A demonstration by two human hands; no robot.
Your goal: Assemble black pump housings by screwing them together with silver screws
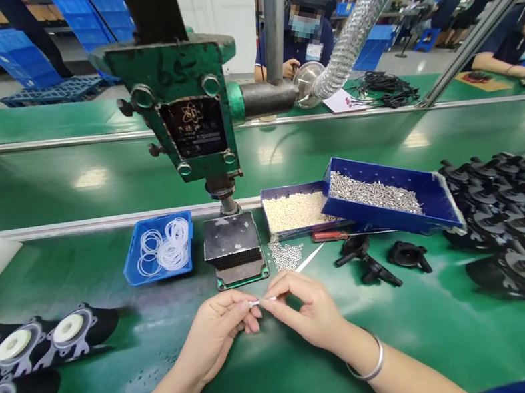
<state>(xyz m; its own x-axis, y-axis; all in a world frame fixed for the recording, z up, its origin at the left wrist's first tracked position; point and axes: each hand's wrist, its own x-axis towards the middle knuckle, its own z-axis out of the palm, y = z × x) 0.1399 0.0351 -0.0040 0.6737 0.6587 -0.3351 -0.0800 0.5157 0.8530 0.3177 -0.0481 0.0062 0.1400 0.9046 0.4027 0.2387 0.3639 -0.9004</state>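
Note:
My left hand (pixel 223 325) pinches a small silvery pin (pixel 253 303) between thumb and forefinger. My right hand (pixel 306 307), with a metal bangle on its wrist, closes thumb and forefinger at the pin's other end. What the right fingertips grip there is too small to make out. Just beyond the right hand, a scatter of tiny metal rings (pixel 285 255) lies on the green bench. Behind my hands stands a green press (pixel 191 109) over a dark metal block (pixel 233 240).
Left of the block is a blue tray (pixel 134 255) of clear rings. A bin of cream beads (pixel 296 212), a bin of metal pins (pixel 376 214) and a red-handled tool (pixel 329 236) lie beyond. Black housings (pixel 518 214) crowd the right; others with white discs (pixel 15 345) stand lower left.

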